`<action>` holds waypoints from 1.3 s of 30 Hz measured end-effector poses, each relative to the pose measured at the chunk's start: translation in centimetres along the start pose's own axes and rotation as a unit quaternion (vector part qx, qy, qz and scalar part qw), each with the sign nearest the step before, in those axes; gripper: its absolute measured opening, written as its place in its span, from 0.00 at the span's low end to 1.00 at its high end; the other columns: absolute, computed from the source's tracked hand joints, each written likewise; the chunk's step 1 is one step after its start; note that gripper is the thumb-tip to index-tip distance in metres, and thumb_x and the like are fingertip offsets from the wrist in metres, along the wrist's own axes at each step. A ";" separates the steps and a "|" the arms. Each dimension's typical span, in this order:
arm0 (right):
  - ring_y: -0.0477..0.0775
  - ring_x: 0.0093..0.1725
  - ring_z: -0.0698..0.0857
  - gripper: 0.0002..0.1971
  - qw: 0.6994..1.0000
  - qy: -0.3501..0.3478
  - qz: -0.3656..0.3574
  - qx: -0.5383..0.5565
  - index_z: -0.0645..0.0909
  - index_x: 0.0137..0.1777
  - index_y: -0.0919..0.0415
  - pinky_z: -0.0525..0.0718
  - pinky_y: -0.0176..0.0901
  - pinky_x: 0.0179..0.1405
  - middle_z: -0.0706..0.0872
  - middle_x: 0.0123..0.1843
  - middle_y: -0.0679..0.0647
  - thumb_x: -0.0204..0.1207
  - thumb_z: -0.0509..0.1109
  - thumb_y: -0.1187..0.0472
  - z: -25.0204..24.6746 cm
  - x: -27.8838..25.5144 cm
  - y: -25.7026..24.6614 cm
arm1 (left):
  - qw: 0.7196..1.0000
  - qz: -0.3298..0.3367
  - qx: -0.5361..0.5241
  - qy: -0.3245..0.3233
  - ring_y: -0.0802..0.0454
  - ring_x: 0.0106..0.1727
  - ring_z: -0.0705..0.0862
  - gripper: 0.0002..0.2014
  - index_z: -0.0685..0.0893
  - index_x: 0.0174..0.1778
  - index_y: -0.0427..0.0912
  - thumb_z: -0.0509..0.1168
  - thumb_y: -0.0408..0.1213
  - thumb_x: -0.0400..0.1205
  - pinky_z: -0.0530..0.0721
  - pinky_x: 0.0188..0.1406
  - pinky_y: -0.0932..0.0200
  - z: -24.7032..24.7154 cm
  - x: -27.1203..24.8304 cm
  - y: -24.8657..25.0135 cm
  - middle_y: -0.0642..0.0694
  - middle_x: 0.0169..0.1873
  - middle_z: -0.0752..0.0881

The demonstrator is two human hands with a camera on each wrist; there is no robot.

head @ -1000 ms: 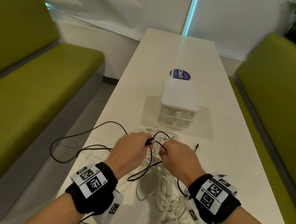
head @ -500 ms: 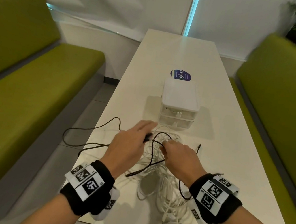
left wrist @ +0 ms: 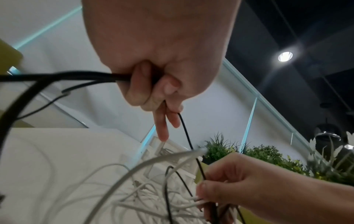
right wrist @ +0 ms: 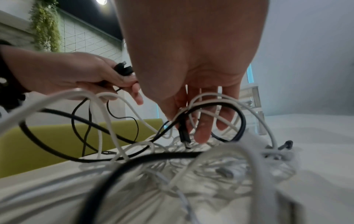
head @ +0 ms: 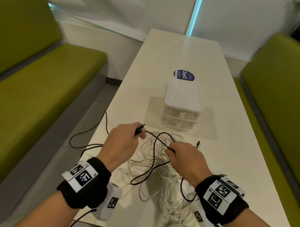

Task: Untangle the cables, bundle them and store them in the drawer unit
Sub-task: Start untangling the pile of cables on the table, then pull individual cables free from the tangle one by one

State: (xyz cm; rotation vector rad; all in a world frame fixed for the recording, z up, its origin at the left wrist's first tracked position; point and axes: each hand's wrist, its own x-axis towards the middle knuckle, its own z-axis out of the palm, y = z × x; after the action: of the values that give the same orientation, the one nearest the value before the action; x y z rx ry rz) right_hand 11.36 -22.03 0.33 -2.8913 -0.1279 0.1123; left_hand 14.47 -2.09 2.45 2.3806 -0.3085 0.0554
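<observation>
The work is at the first step, the untangling. The left hand (head: 121, 140) grips the black cable (head: 152, 164) close to its plug (head: 140, 129), with fingers and thumb curled around it, and holds it a little above the tabletop (head: 225, 163). The right hand (head: 187, 157) is over the pile of white cables (head: 158, 157); its fingers point down into the pile. From the right wrist view the fingertips (right wrist: 201, 134) seem to pinch a stretch of the black cable together with some white strands, but the picture is blurred, so I judge this grip as likely and not certain.

The black cable goes from the left hand in a loop to the right hand, then winds through the white heap, and another long part of it hangs over the left edge of the tabletop. A second black plug (head: 197, 143) lies just beyond the right hand. The drawer unit (head: 182, 106) stands farther on the tabletop, near the pile but apart from it, and both drawers look closed.

Nothing is bundled yet. I think the next move calls for feeding the plug end back through the white loops while the right hand keeps the pile down, because a hard pull could tighten a knot
</observation>
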 end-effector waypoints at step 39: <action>0.61 0.50 0.82 0.13 0.998 0.000 0.003 -0.055 0.84 0.51 0.61 0.83 0.54 0.48 0.83 0.51 0.58 0.83 0.58 0.61 -0.5 7.1 -3.8 | 0.977 -0.143 0.062 0.147 0.46 0.42 0.85 0.12 0.84 0.56 0.45 0.55 0.40 0.89 0.80 0.40 0.52 -9.9 0.0 -12.6 0.50 0.47 0.88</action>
State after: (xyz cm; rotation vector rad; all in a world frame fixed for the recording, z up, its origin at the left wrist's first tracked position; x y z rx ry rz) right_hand 18.15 -17.77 1.32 -3.0016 -0.1307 0.1090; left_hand 17.91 13.53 1.36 2.4715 0.1833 0.2966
